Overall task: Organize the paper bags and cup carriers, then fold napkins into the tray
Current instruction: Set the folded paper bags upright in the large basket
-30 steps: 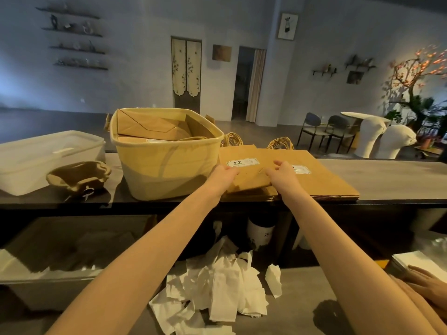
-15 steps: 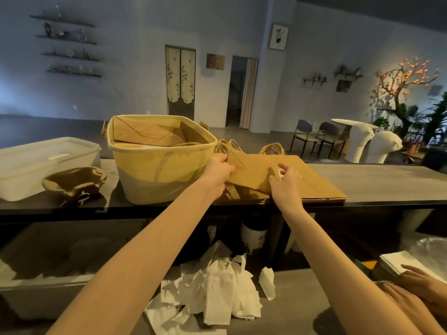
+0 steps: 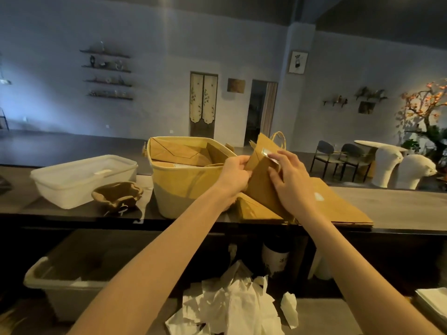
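A flat brown paper bag [image 3: 260, 180] with a twine handle is lifted and tilted above the counter, beside the yellow basket [image 3: 183, 187]. My left hand [image 3: 235, 174] grips its left edge and my right hand [image 3: 290, 182] holds its right side near a white label. Under it lies a stack of flat brown bags [image 3: 338, 209]. The basket holds more folded brown bags. A brown pulp cup carrier [image 3: 117, 194] sits left of the basket. Crumpled white napkins [image 3: 239, 308] lie on the lower surface in front of me.
A white lidded plastic box [image 3: 82, 177] stands at the counter's left. A pale bin [image 3: 60, 284] sits on the lower shelf at left. A stack of white paper [image 3: 433, 305] lies at the lower right. Chairs and white stools stand beyond the counter.
Both hands have lifted the top bag off the stack and tilted it up toward the basket. The camera has tipped upward.
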Action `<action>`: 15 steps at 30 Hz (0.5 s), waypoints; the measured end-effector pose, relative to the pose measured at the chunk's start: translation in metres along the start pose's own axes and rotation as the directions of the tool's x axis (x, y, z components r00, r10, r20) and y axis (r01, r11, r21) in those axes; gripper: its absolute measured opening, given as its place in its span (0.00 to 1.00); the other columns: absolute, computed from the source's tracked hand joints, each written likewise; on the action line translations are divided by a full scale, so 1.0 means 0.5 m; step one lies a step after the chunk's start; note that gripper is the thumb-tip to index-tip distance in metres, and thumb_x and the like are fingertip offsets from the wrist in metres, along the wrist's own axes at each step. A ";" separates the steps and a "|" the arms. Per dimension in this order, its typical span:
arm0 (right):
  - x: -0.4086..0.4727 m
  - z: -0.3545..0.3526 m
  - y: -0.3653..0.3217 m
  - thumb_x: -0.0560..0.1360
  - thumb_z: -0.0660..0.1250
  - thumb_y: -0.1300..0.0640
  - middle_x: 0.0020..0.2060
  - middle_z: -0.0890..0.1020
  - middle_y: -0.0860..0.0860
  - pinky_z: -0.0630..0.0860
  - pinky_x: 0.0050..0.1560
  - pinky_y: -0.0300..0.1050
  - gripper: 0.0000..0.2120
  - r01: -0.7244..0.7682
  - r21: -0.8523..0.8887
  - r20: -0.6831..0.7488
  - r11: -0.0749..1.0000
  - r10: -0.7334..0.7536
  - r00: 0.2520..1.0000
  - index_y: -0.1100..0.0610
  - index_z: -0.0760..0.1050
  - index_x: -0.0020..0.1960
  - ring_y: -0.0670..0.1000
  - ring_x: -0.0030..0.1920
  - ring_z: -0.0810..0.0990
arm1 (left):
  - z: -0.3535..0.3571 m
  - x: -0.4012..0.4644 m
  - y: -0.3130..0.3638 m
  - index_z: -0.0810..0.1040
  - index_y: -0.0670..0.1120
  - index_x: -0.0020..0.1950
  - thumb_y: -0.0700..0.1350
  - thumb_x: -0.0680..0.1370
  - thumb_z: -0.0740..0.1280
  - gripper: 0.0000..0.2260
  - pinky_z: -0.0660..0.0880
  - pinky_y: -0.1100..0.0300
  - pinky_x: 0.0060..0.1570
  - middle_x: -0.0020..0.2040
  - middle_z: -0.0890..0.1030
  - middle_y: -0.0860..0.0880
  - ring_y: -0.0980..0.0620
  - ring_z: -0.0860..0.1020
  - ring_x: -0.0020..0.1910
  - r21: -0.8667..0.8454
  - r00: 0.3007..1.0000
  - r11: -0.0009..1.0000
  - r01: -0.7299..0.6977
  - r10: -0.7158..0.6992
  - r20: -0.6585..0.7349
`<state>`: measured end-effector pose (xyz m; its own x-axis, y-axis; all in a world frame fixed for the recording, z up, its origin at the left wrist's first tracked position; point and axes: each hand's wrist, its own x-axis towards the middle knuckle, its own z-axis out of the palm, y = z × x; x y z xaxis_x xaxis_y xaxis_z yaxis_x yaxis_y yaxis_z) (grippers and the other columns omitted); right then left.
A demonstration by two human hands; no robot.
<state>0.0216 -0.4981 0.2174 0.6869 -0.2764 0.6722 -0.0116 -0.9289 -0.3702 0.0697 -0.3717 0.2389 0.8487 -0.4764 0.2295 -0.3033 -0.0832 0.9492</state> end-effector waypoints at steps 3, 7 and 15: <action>-0.002 0.009 0.000 0.79 0.59 0.48 0.69 0.65 0.54 0.60 0.69 0.49 0.21 -0.171 0.000 -0.072 0.985 0.170 0.983 0.54 0.66 0.69 0.55 0.69 0.62 | -0.009 0.002 -0.016 0.66 0.44 0.71 0.36 0.80 0.57 0.18 0.68 0.51 0.67 0.65 0.74 0.47 0.48 0.71 0.66 -0.041 1.000 0.999 -0.004 0.003 -0.023; -0.001 0.018 0.018 0.79 0.58 0.46 0.69 0.64 0.57 0.63 0.68 0.52 0.26 -0.456 0.246 0.046 0.855 0.459 0.887 0.59 0.61 0.71 0.57 0.68 0.64 | -0.010 0.006 -0.051 0.64 0.46 0.72 0.35 0.80 0.57 0.20 0.67 0.51 0.68 0.67 0.72 0.47 0.49 0.69 0.67 -0.105 0.998 0.994 0.024 -0.030 -0.055; -0.005 0.058 0.092 0.80 0.60 0.56 0.68 0.68 0.56 0.68 0.67 0.54 0.24 -0.641 0.493 0.245 0.588 0.613 0.751 0.58 0.58 0.74 0.57 0.67 0.68 | 0.014 0.013 -0.109 0.64 0.48 0.72 0.35 0.79 0.60 0.22 0.68 0.49 0.67 0.67 0.72 0.47 0.48 0.69 0.67 -0.127 0.996 0.988 0.088 -0.090 -0.006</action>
<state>0.0402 -0.5330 0.1802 0.6867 -0.7169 0.1202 -0.0889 -0.2470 -0.9649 0.0888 -0.3766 0.1869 0.8753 -0.4614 0.1448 -0.1697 -0.0126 0.9854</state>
